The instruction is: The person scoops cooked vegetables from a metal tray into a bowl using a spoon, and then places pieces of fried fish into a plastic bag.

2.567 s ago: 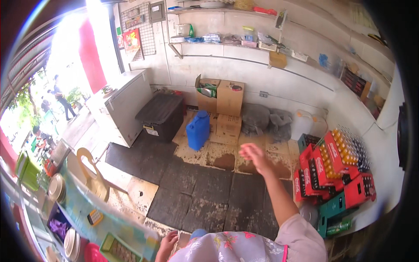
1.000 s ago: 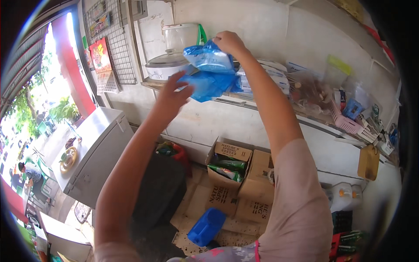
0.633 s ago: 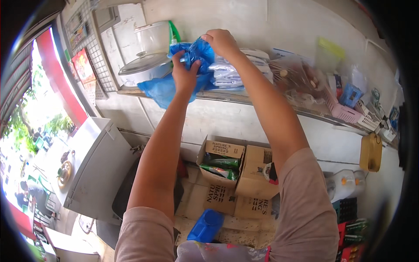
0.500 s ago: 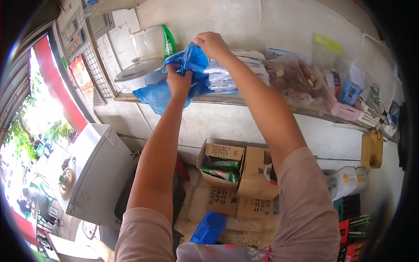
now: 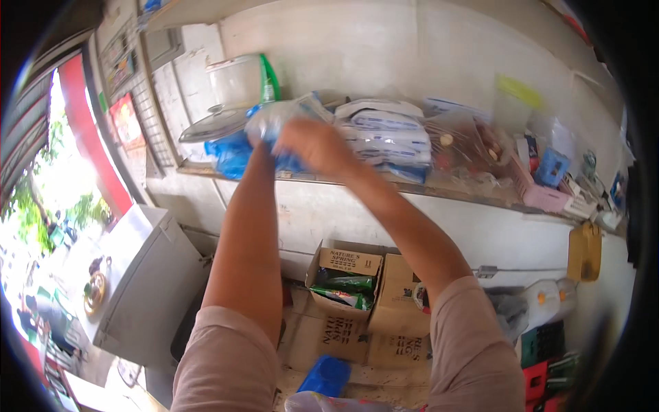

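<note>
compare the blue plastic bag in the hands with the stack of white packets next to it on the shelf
The blue plastic bag is crumpled, loose and translucent; the stack of white packets is flat, neat and opaque. The bag is gripped by both the left hand and the right hand; the packets lie untouched. Both rest on the same shelf.

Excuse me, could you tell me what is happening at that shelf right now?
A person is reaching up with both arms to a wall shelf. The right hand and the left hand are together on a bundle of blue plastic bags at the shelf's front edge, though motion blur hides the exact grip. Beside them lie stacked white packets, and a clear lidded container stands behind. Cardboard boxes sit on the floor below.
</note>
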### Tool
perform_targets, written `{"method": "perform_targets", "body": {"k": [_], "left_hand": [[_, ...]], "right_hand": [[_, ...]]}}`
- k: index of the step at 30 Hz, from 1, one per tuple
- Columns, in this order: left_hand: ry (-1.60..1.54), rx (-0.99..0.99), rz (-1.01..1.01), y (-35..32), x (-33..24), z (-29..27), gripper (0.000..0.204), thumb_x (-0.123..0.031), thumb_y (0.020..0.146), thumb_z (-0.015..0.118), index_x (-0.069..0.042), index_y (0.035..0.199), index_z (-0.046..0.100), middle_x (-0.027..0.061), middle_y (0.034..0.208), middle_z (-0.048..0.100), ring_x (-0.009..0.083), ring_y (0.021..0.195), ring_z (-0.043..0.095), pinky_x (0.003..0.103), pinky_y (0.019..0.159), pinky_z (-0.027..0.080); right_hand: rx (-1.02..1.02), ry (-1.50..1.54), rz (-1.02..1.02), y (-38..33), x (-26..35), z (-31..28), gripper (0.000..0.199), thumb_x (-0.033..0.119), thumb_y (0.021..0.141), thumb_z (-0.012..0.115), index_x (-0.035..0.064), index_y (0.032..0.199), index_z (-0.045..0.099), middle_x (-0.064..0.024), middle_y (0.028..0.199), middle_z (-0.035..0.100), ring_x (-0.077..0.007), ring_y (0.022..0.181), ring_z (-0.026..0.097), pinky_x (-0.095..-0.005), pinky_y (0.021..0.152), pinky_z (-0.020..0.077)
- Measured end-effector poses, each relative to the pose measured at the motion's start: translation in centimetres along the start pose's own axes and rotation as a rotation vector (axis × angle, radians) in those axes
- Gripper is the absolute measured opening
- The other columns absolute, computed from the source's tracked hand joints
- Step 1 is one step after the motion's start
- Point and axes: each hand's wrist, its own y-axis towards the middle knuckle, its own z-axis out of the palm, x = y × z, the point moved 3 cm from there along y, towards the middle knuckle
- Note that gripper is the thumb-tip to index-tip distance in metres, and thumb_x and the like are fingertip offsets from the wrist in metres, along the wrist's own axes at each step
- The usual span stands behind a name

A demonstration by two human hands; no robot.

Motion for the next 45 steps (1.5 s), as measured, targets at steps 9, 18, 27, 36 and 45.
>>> {"method": "perform_targets", "body": {"k": [9, 18, 27, 36, 45], "left_hand": [[0.894, 0.165, 0.116, 1.7, -0.9, -2.0, 0.052, -0.018, 0.067, 0.062, 0.002, 0.111, 0.043, 0.0198, 0.105, 0.055, 0.0312, 0.096, 0.055, 0.037, 0.083, 0.043], [1.372, 0.733, 1.054, -1.8, -6.8, -2.2, 0.029, -0.020, 0.072, 0.062, -0.003, 0.093, 0.053, 0.0182, 0.084, 0.058, 0.0303, 0.076, 0.057, 0.039, 0.067, 0.046], [0.855, 0.515, 0.921, 1.4, -4.3, -6.1, 0.044, -0.005, 0.052, 0.070, -0.007, 0.093, 0.052, 0.0108, 0.081, 0.054, 0.0296, 0.077, 0.052, 0.038, 0.071, 0.043], [1.061, 0.289, 0.827, -6.8, -8.2, -5.1, 0.024, -0.011, 0.070, 0.058, -0.003, 0.092, 0.054, 0.0217, 0.086, 0.057, 0.0349, 0.082, 0.058, 0.041, 0.070, 0.048], [0.710, 0.535, 0.632, -10.0, -9.5, -3.4, 0.045, -0.017, 0.071, 0.065, -0.007, 0.107, 0.039, 0.0126, 0.064, 0.058, 0.0335, 0.065, 0.058, 0.040, 0.059, 0.044]], "right_hand": [[0.373, -0.231, 0.049, -5.0, 2.7, -3.4, 0.012, 0.014, 0.077, 0.057, 0.0033, 0.074, 0.053, -0.0056, 0.078, 0.057, -0.0247, 0.075, 0.055, -0.0341, 0.064, 0.0422], [0.023, -0.408, 0.677, -3.5, -5.3, 4.0, 0.012, 0.019, 0.069, 0.060, 0.0088, 0.067, 0.065, -0.0134, 0.070, 0.060, -0.0294, 0.071, 0.060, -0.0415, 0.064, 0.0456], [0.122, -0.383, 0.824, -4.7, -4.1, 5.8, 0.015, 0.017, 0.067, 0.057, 0.0033, 0.066, 0.061, -0.0150, 0.076, 0.059, -0.0304, 0.071, 0.058, -0.0429, 0.063, 0.0452], [0.010, -0.301, 0.636, -5.6, 0.5, 2.7, 0.018, 0.008, 0.075, 0.056, 0.0014, 0.087, 0.045, -0.0175, 0.086, 0.052, -0.0372, 0.075, 0.054, -0.0439, 0.063, 0.0439], [-0.228, -0.274, 0.565, -3.9, -1.6, 4.2, 0.011, 0.002, 0.071, 0.050, 0.0036, 0.082, 0.046, -0.0172, 0.075, 0.054, -0.0362, 0.073, 0.054, -0.0447, 0.061, 0.0418]]}}
